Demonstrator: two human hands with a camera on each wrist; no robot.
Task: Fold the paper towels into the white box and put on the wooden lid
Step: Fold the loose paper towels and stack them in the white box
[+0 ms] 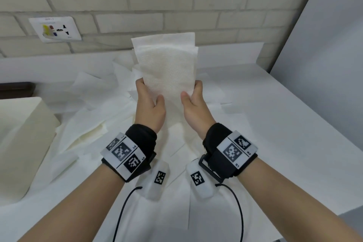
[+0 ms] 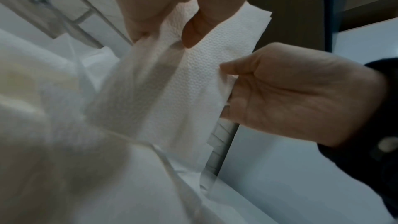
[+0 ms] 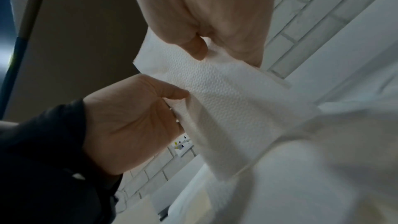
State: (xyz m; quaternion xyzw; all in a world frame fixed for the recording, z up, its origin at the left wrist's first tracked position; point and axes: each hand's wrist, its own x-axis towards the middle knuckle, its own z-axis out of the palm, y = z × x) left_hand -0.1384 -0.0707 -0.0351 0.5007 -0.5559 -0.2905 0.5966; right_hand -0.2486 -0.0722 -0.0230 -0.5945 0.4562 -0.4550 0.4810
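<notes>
A folded stack of white embossed paper towels (image 1: pixel 169 70) stands upright in the air above the table. My left hand (image 1: pixel 150 92) pinches its lower left edge, thumb in front and fingers behind. My right hand (image 1: pixel 191 92) pinches the lower right edge the same way. The left wrist view has the towels (image 2: pixel 193 83) under my left thumb (image 2: pixel 193 28), with the right hand (image 2: pixel 290 91) opposite. From the right wrist I see the towels (image 3: pixel 226 100) between right hand (image 3: pixel 215 23) and left hand (image 3: pixel 133 117). The white box (image 1: pixel 23 133) sits at the table's left.
Several loose paper towels (image 1: pixel 94 127) lie spread over the white table under my hands. A dark brown object (image 1: pixel 15 88) shows at the far left edge. A brick wall with a socket plate (image 1: pixel 56 29) is behind, and a grey panel (image 1: pixel 324 45) rises at the right.
</notes>
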